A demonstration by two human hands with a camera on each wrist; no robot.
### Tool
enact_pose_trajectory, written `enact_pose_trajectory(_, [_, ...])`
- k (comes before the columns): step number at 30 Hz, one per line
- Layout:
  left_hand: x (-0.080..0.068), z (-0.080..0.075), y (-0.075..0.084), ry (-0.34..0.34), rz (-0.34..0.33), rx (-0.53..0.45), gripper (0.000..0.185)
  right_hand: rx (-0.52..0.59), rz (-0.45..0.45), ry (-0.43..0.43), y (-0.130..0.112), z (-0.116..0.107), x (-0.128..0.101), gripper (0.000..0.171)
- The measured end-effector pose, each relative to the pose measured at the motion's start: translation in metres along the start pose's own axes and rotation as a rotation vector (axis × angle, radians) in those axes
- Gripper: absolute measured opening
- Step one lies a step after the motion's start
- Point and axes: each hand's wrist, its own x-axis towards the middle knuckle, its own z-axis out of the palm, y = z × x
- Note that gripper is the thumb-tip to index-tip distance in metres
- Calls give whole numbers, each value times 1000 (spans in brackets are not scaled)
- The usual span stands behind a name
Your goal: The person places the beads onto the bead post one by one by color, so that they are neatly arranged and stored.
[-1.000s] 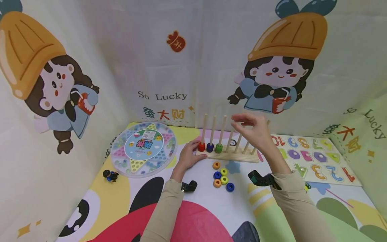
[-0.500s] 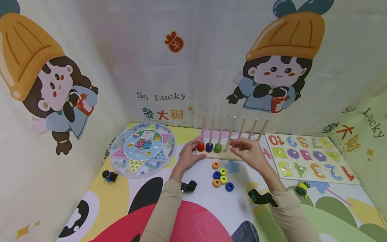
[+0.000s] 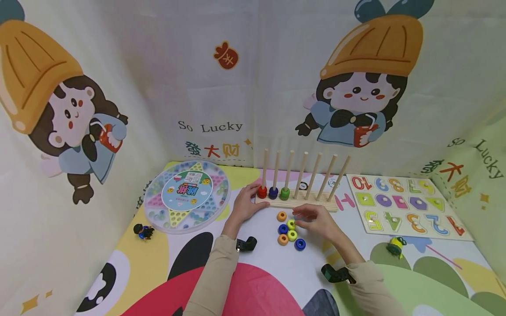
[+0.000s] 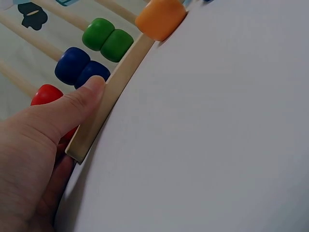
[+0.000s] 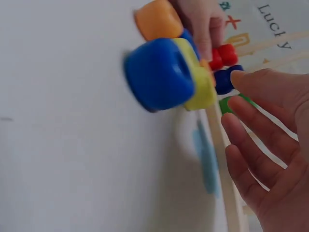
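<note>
A wooden peg rack [image 3: 316, 201] with several upright pegs stands at the back of the table. Its first three pegs carry red beads [image 3: 262, 192], dark blue beads [image 3: 273, 192] and green beads [image 4: 107, 39], two stacked on each in the left wrist view. My left hand [image 3: 245, 204] grips the rack's left end, thumb along the front edge. In front of the rack lie loose orange, yellow and blue beads, among them an orange bead [image 3: 282, 216] and a blue bead [image 5: 159, 75]. My right hand [image 3: 316, 219], fingers loosely bent and holding nothing, hovers just right of the yellow bead [image 3: 291, 224].
A round marble board game [image 3: 187, 195] lies at the left, with a small dark figurine [image 3: 143, 231] before it. At the right are a number puzzle board [image 3: 411, 206] and a small green-yellow figurine [image 3: 396, 246]. A printed curtain [image 3: 276, 87] hangs behind.
My right hand has come down from above the pegs, past the rack, toward the loose beads in front. The left hand stays on the rack's end.
</note>
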Motion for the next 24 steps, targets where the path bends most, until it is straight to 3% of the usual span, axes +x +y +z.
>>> enact_pose_trajectory(6, [0,0,2,-5,-9,-6,72,-2,9,-55,7,8,-2,35])
enact_pose_trajectory(24, [0,0,0,-8,-6,4,71,-58,25,-34,7,10,-2,32])
